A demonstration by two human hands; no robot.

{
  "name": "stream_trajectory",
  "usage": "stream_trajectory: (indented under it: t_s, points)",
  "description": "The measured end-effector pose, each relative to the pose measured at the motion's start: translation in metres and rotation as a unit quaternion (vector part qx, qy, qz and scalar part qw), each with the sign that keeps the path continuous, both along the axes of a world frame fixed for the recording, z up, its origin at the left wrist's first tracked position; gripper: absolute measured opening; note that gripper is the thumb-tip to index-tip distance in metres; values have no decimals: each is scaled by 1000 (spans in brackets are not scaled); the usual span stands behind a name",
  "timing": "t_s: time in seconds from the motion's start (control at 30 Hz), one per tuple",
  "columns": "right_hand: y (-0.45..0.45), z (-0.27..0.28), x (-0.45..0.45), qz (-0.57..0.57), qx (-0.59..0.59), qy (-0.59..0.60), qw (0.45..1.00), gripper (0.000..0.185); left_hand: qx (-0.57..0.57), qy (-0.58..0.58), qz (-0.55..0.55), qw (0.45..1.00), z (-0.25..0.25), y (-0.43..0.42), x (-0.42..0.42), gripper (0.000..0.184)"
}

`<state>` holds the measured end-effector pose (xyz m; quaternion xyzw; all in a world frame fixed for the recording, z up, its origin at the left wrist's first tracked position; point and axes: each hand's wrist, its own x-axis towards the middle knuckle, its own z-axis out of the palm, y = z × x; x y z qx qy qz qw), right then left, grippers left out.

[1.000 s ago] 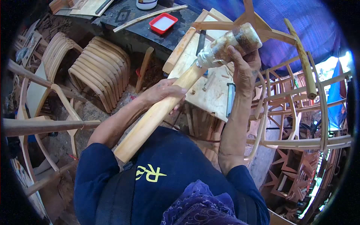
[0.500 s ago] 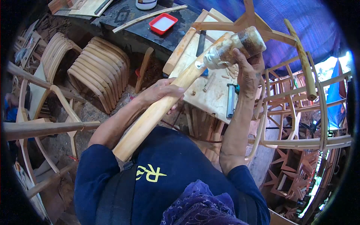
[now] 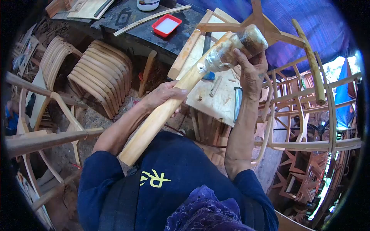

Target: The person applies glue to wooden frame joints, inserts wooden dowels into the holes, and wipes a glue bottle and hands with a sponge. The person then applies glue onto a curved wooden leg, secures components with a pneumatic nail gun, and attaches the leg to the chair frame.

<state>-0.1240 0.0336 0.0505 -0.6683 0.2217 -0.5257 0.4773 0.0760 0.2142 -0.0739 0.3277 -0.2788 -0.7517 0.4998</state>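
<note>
My left hand (image 3: 165,96) is wrapped round a pale, slightly curved wooden piece (image 3: 150,129), which slants from my chest up toward the right. In my right hand (image 3: 251,65) is a stained, translucent bottle (image 3: 239,48), tilted with its nozzle down at the upper part of the wood. White glue (image 3: 201,67) shows on the wood at the nozzle. Behind the bottle and the wood, a pale board (image 3: 221,96) carries small wood scraps and a dark metal tool, partly hidden.
A red tray (image 3: 166,25) of white liquid and a curved strip (image 3: 152,20) lie on the dark bench. Stacked curved frames (image 3: 102,73) stand at left, chair frames (image 3: 304,104) at right. At the far left edge, part of another person (image 3: 11,115) shows.
The bottle first moved right and down along with my right hand, then back left. The nozzle now sits slightly lower on the wood than half a second ago. My left hand keeps its grip.
</note>
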Motion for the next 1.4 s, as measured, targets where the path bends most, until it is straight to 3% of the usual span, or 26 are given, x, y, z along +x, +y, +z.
stream_trajectory:
  t_s: [0.27,0.37,0.63,0.7,0.73,0.83,0.87,0.97,1.07,1.17,1.27,1.3,1.33,1.4]
  points:
    - [-2,7,6,-16,-11,40,999,62,16,-58,-14,998,2,-8,6,45]
    - [-1,3,9,15,49,-25,998,61,8,-1,-2,1000,-3,-13,1,46]
    - [-56,-36,-37,-6,90,-50,995,57,44,63,61,995,-9,-29,-13,49]
    - [-75,-60,-54,-11,215,-63,974,50,81,68,93,990,-5,-31,-19,56]
    - [-85,-77,-62,-27,268,-60,961,40,60,64,111,990,-3,-35,-21,57]
    - [-113,-124,-87,24,444,-80,892,36,19,74,134,988,2,-57,-22,59]
    - [-124,-153,-92,40,448,-104,887,37,17,85,157,984,6,-65,-27,58]
    - [-136,-170,-98,85,515,-37,852,35,-66,126,77,987,5,-87,-19,64]
    - [-149,-169,-89,122,533,-29,837,36,-60,145,159,975,12,-103,-27,59]
    - [-191,-198,-72,171,595,-59,783,39,-80,151,191,967,18,-113,-26,57]
    - [-216,-206,-62,200,636,-14,746,40,-47,150,233,960,33,-121,-18,58]
    - [-228,-216,-59,210,646,0,734,41,-70,161,209,962,38,-126,-10,57]
    - [-233,-230,-56,246,604,-13,758,44,-93,174,185,963,42,-133,1,57]
    - [-229,-221,-55,196,645,7,739,47,-137,173,159,962,52,-149,23,59]
